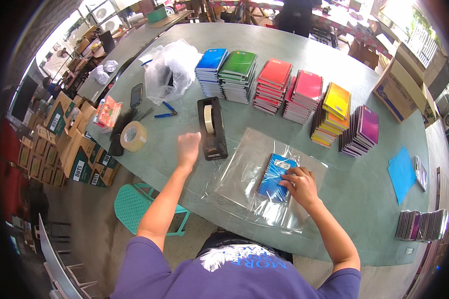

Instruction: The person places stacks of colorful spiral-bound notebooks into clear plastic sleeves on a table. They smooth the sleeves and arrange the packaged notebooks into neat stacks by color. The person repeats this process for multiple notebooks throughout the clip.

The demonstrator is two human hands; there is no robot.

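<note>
A blue spiral notebook [273,185] lies on clear plastic bags [239,172] near the table's front edge. Shiny plastic shows over its cover, but whether it is inside a bag is hard to tell. My right hand [302,185] has its fingers bent and drawn together at the notebook's right side. Farther left, my left hand [188,149] is closed in a fist just beside a black tape dispenser [215,144] with a roll of tape in it. Anything inside that fist is hidden.
Stacks of blue notebooks [208,79], green, red, yellow and purple notebooks [359,132] line the far side. Blue-handled pliers [167,110], a tape roll [133,136], a phone [136,94] and a white plastic bag [169,70] lie left. Blue sheets [401,174] lie right; a green stool [132,204] stands below.
</note>
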